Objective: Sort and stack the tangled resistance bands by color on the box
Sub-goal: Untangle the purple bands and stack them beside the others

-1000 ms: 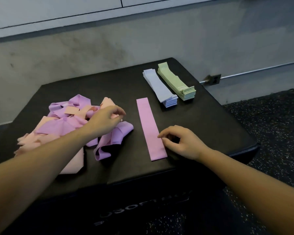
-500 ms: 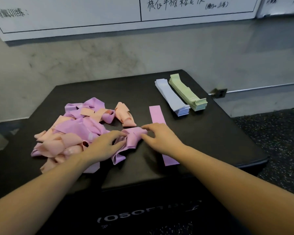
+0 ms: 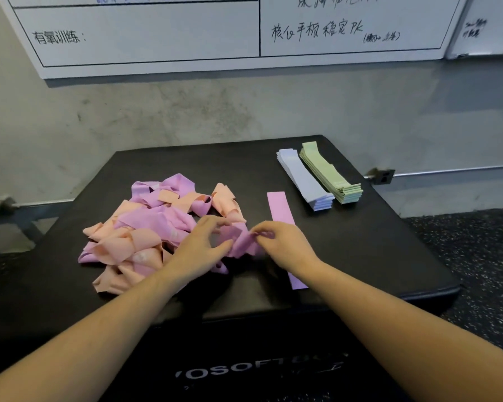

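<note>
On the black box (image 3: 360, 256), both hands work one crumpled purple band (image 3: 240, 242) at the near right edge of the tangled pink and purple pile (image 3: 145, 227). The left hand (image 3: 201, 245) curls its fingers around the band's left side; the right hand (image 3: 285, 245) pinches its right end. The band sits between the two hands, beside a flat purple strip (image 3: 279, 207).

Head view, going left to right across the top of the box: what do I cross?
Tangled pile of pink and purple bands → left hand → crumpled purple band held in both hands → right hand → blue-grey stack → green stack.
</note>
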`<state>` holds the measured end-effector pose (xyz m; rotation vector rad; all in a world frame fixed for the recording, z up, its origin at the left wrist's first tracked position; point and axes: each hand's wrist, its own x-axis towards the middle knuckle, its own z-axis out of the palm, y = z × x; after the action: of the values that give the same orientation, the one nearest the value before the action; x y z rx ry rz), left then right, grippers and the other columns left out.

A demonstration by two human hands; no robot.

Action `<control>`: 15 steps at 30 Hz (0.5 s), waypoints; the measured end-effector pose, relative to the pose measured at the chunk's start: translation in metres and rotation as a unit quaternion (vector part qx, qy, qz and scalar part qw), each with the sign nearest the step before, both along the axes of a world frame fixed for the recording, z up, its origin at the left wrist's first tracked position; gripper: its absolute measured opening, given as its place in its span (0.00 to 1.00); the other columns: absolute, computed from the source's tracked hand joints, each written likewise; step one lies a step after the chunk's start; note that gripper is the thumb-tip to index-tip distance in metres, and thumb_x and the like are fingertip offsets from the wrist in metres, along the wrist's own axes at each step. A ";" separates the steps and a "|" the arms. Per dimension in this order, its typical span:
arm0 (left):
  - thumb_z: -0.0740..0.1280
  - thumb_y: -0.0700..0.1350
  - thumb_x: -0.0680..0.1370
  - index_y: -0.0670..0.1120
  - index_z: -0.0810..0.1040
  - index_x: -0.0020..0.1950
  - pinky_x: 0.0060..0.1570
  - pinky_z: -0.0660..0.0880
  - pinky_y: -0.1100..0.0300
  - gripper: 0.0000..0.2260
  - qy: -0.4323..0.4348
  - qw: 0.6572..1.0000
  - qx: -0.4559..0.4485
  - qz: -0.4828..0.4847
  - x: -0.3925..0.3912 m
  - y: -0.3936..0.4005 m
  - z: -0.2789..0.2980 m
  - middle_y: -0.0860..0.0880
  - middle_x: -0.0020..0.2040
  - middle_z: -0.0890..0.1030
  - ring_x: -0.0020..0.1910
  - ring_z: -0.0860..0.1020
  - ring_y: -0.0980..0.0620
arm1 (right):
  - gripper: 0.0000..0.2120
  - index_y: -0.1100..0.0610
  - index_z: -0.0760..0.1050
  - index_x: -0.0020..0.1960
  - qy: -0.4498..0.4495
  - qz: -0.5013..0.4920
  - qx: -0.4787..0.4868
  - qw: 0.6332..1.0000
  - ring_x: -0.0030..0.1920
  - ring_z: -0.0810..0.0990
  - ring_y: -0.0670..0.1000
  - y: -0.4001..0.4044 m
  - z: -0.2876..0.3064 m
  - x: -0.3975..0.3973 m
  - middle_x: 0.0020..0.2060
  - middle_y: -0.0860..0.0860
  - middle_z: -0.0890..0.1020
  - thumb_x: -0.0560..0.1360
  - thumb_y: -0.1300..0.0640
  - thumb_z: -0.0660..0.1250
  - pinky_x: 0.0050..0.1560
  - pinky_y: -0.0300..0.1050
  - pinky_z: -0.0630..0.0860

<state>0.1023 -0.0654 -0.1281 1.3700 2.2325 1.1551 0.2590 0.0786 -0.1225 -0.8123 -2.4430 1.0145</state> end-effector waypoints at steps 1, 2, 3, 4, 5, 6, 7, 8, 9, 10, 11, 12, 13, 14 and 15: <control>0.72 0.51 0.77 0.64 0.72 0.58 0.50 0.76 0.68 0.14 -0.002 1.000 0.020 0.002 0.005 0.000 0.004 0.61 0.60 0.71 0.54 0.79 0.64 | 0.10 0.47 0.84 0.55 0.038 -0.013 -0.038 0.998 0.53 0.82 0.45 0.000 0.005 0.004 0.51 0.43 0.86 0.79 0.57 0.67 0.58 0.43 0.78; 0.74 0.55 0.75 0.66 0.71 0.56 0.54 0.77 0.64 0.15 -0.006 0.999 0.038 0.004 0.009 0.001 0.007 0.63 0.60 0.69 0.55 0.79 0.63 | 0.10 0.47 0.84 0.53 0.071 -0.024 -0.070 0.995 0.52 0.82 0.44 0.000 0.011 0.006 0.49 0.43 0.85 0.79 0.58 0.67 0.56 0.44 0.79; 0.74 0.60 0.73 0.68 0.69 0.56 0.57 0.77 0.59 0.17 -0.017 0.999 0.050 0.002 0.014 0.001 0.012 0.66 0.59 0.68 0.58 0.77 0.60 | 0.10 0.48 0.83 0.53 0.096 -0.033 -0.098 0.990 0.50 0.82 0.45 0.000 0.018 0.009 0.47 0.44 0.85 0.79 0.59 0.66 0.54 0.44 0.80; 0.75 0.64 0.70 0.70 0.67 0.57 0.61 0.76 0.55 0.21 -0.032 0.998 0.058 -0.002 0.019 0.001 0.017 0.68 0.60 0.68 0.62 0.76 0.58 | 0.10 0.49 0.83 0.53 0.112 -0.039 -0.124 0.985 0.49 0.82 0.45 -0.001 0.025 0.011 0.47 0.44 0.84 0.80 0.60 0.65 0.52 0.43 0.80; 0.74 0.67 0.68 0.72 0.65 0.58 0.65 0.75 0.52 0.24 -0.048 0.997 0.059 -0.006 0.025 0.001 0.023 0.68 0.63 0.68 0.65 0.75 0.57 | 0.10 0.49 0.82 0.53 0.126 -0.041 -0.148 0.980 0.49 0.82 0.45 -0.002 0.033 0.014 0.47 0.45 0.84 0.80 0.61 0.64 0.51 0.42 0.80; 0.74 0.68 0.65 0.74 0.64 0.59 0.67 0.73 0.51 0.27 -0.066 0.996 0.058 -0.012 0.031 0.002 0.030 0.65 0.66 0.68 0.68 0.73 0.56 | 0.10 0.49 0.81 0.53 0.137 -0.042 -0.165 0.976 0.50 0.81 0.46 -0.003 0.040 0.017 0.47 0.46 0.83 0.81 0.61 0.63 0.51 0.42 0.80; 0.75 0.68 0.64 0.75 0.62 0.59 0.67 0.73 0.54 0.30 -0.081 0.995 0.056 -0.023 0.037 0.003 0.038 0.62 0.70 0.68 0.70 0.71 0.55 | 0.10 0.48 0.80 0.52 0.147 -0.039 -0.175 0.973 0.51 0.81 0.46 -0.004 0.047 0.021 0.48 0.47 0.83 0.82 0.61 0.63 0.51 0.41 0.80; 0.76 0.66 0.64 0.75 0.61 0.61 0.64 0.74 0.58 0.32 -0.093 0.993 0.058 -0.042 0.043 0.004 0.046 0.59 0.73 0.67 0.72 0.69 0.55 | 0.10 0.47 0.79 0.52 0.154 -0.032 -0.182 0.971 0.51 0.82 0.47 -0.004 0.055 0.025 0.48 0.47 0.83 0.82 0.60 0.63 0.51 0.41 0.80; 0.78 0.64 0.66 0.75 0.61 0.63 0.61 0.74 0.62 0.33 -0.097 0.992 0.057 -0.061 0.050 0.005 0.055 0.57 0.75 0.66 0.72 0.68 0.55 | 0.10 0.47 0.79 0.51 0.161 -0.021 -0.191 0.968 0.51 0.82 0.47 -0.006 0.062 0.030 0.48 0.48 0.83 0.82 0.60 0.63 0.49 0.40 0.81; 0.79 0.62 0.67 0.75 0.61 0.64 0.61 0.74 0.62 0.34 -0.095 0.991 0.056 -0.079 0.055 0.006 0.063 0.56 0.75 0.66 0.72 0.69 0.54 | 0.09 0.47 0.79 0.51 0.170 -0.008 -0.200 0.965 0.49 0.83 0.46 -0.008 0.070 0.035 0.48 0.48 0.83 0.82 0.60 0.64 0.47 0.38 0.81; 0.79 0.62 0.67 0.75 0.62 0.66 0.64 0.75 0.59 0.35 -0.091 0.990 0.057 -0.092 0.061 0.007 0.071 0.55 0.74 0.68 0.71 0.71 0.54 | 0.08 0.49 0.79 0.52 0.179 0.004 -0.203 0.963 0.46 0.83 0.45 -0.011 0.077 0.040 0.47 0.49 0.83 0.82 0.61 0.65 0.43 0.36 0.81; 0.79 0.62 0.67 0.75 0.62 0.67 0.64 0.75 0.56 0.35 -0.096 0.989 0.057 -0.098 0.066 0.008 0.077 0.54 0.72 0.71 0.69 0.74 0.53 | 0.07 0.50 0.78 0.53 0.184 0.013 -0.194 0.964 0.43 0.83 0.43 -0.012 0.085 0.045 0.46 0.49 0.83 0.81 0.61 0.65 0.41 0.34 0.79; 0.79 0.61 0.67 0.74 0.63 0.67 0.63 0.76 0.55 0.35 -0.106 0.987 0.060 -0.101 0.071 0.009 0.084 0.53 0.68 0.75 0.65 0.77 0.52 | 0.06 0.51 0.78 0.54 0.186 0.019 -0.182 0.965 0.42 0.83 0.43 -0.014 0.092 0.050 0.47 0.50 0.83 0.80 0.61 0.66 0.40 0.33 0.78; 0.79 0.59 0.69 0.71 0.65 0.67 0.60 0.77 0.57 0.33 -0.108 0.987 0.066 -0.103 0.076 0.010 0.090 0.52 0.63 0.78 0.61 0.80 0.53 | 0.06 0.53 0.78 0.55 0.188 0.022 -0.173 0.967 0.43 0.82 0.43 -0.015 0.099 0.055 0.47 0.51 0.83 0.79 0.61 0.68 0.40 0.34 0.78; 0.79 0.54 0.71 0.67 0.68 0.67 0.56 0.78 0.59 0.29 -0.097 0.988 0.073 -0.099 0.082 0.010 0.097 0.52 0.59 0.81 0.58 0.81 0.55 | 0.07 0.54 0.78 0.55 0.192 0.023 -0.169 0.967 0.44 0.83 0.45 -0.016 0.106 0.059 0.47 0.52 0.84 0.78 0.61 0.69 0.42 0.36 0.79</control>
<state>0.1843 -0.0550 -0.0310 1.4288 1.8653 1.3373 0.3178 0.0630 -0.0169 -0.5910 -1.9977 1.4796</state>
